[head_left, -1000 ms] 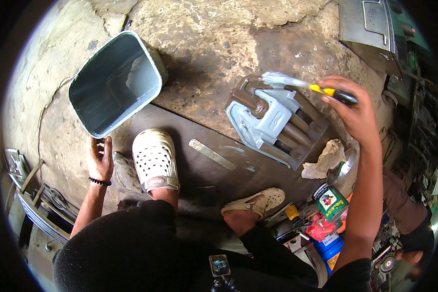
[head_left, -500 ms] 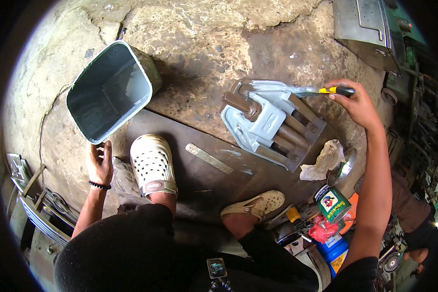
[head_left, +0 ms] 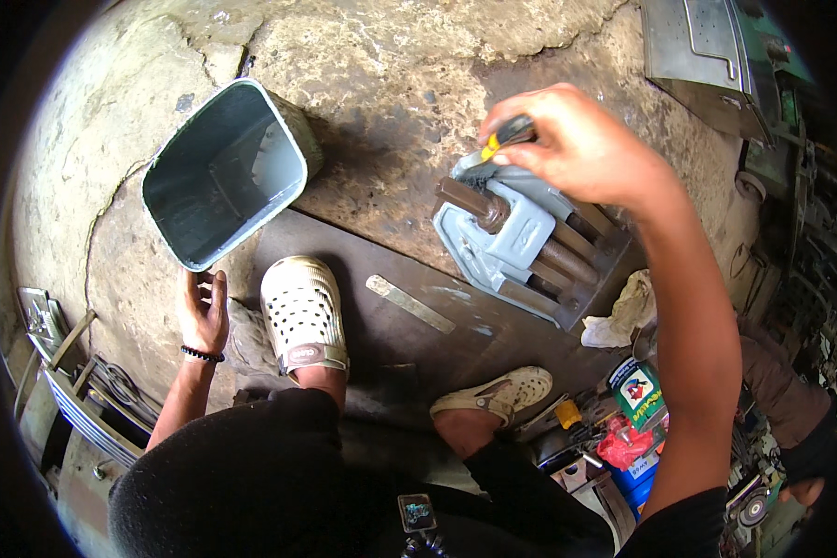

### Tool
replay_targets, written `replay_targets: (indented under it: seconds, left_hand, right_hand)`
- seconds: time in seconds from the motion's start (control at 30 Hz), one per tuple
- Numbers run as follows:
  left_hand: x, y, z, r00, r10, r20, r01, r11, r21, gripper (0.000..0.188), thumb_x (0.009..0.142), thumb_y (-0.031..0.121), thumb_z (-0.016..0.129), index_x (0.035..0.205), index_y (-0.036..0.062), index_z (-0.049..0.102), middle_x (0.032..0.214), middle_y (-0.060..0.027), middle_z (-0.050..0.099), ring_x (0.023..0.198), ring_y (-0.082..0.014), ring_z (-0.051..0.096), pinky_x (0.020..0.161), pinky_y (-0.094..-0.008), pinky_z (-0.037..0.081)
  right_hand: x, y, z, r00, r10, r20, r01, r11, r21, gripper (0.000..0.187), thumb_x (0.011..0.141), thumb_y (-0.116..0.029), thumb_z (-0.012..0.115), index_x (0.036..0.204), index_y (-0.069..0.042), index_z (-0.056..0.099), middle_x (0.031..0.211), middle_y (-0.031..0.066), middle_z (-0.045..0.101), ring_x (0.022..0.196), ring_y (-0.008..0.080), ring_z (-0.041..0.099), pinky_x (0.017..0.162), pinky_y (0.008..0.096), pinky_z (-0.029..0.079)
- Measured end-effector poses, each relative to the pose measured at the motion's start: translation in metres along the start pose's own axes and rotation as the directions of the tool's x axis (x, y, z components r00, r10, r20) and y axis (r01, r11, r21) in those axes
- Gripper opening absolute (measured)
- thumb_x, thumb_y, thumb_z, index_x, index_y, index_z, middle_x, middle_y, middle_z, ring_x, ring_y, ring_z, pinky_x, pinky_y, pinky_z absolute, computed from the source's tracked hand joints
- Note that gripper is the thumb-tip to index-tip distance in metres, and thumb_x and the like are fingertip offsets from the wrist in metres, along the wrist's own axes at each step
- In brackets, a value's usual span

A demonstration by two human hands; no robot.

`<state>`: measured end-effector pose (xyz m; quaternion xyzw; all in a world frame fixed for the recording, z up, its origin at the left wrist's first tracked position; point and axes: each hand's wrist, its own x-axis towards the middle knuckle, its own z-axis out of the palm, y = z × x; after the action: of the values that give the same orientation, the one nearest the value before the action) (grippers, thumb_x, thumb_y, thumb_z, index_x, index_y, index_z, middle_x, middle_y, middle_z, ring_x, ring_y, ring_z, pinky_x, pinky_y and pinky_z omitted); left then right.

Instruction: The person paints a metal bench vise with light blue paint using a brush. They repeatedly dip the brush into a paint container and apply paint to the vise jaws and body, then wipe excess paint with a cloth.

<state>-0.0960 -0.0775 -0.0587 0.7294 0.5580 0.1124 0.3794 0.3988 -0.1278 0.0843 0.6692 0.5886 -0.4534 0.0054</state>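
My right hand (head_left: 567,139) is closed on a paintbrush (head_left: 502,139) with a yellow and black handle. Its bristles touch the far end of a metal machine vise (head_left: 511,232). Light grey paint covers the vise's jaw and sides, while its screw and guide bars are brown. A square-mouthed container (head_left: 223,172), dark inside with a pale patch of wet paint, tilts toward me at the left. At its near corner my left hand (head_left: 205,316), with a beaded bracelet at the wrist, is curled against it. Part of those fingers is hidden behind the container.
A dark metal plate (head_left: 363,251) lies under the vise, with a flat metal strip (head_left: 409,303) on it. A crumpled rag (head_left: 621,314), a green can (head_left: 636,389) and a red plastic bag (head_left: 623,443) sit at the right. A metal cabinet (head_left: 697,56) stands at the far right.
My right hand has moved left over the vise, bringing the brush from its right side to its far end. My left hand stays at the container.
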Motion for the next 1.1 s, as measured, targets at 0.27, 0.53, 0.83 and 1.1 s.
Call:
replay_targets:
  seconds: [0.27, 0.53, 0.83, 1.1]
  left_hand:
    - [0.005, -0.002, -0.003, 0.993, -0.114, 0.023, 0.115, 0.993, -0.026, 0.035, 0.096, 0.016, 0.064, 0.128, 0.0035, 0.055, 0.091, -0.0063, 0.061, 0.068, -0.012, 0.052, 0.06, -0.0267, 0.045]
    - [0.001, -0.007, -0.003, 0.991, -0.133, 0.023, 0.133, 0.991, 0.015, 0.034, 0.095, 0.019, 0.067, 0.123, 0.002, 0.058, 0.087, -0.0069, 0.062, 0.068, -0.0129, 0.055, 0.061, -0.0272, 0.046]
    - [-0.003, -0.018, 0.003, 0.992, -0.124, -0.037, 0.126, 0.991, 0.04, 0.025, 0.095, 0.02, 0.068, 0.109, 0.0006, 0.061, 0.077, -0.0082, 0.059, 0.06, -0.0131, 0.052, 0.054, -0.0291, 0.042]
    - [-0.005, -0.012, 0.005, 0.989, -0.147, 0.017, 0.145, 0.987, 0.062, 0.03, 0.095, 0.023, 0.067, 0.11, -0.0023, 0.061, 0.076, -0.011, 0.061, 0.061, -0.018, 0.056, 0.056, -0.0321, 0.046]
  right_hand:
    - [-0.003, 0.025, -0.001, 0.997, 0.084, 0.001, -0.08, 0.956, 0.283, 0.016, 0.09, -0.004, 0.067, 0.105, 0.001, 0.067, 0.098, 0.0071, 0.069, 0.093, 0.0133, 0.062, 0.085, 0.0286, 0.049]
    - [-0.003, 0.039, -0.009, 0.968, 0.066, -0.241, 0.049, 0.896, 0.442, 0.014, 0.093, -0.013, 0.067, 0.103, -0.003, 0.066, 0.094, 0.0049, 0.067, 0.083, 0.0124, 0.063, 0.074, 0.0287, 0.053]
    - [0.003, 0.036, -0.006, 0.95, 0.219, -0.223, -0.166, 0.958, 0.234, 0.014, 0.09, -0.008, 0.067, 0.103, -0.003, 0.066, 0.087, 0.0028, 0.065, 0.077, 0.0078, 0.054, 0.066, 0.0245, 0.044]
    - [-0.001, 0.044, -0.001, 0.922, 0.214, -0.322, -0.13, 0.956, 0.263, 0.013, 0.088, -0.005, 0.067, 0.101, -0.001, 0.067, 0.094, 0.0045, 0.067, 0.088, 0.0111, 0.059, 0.081, 0.0279, 0.047]
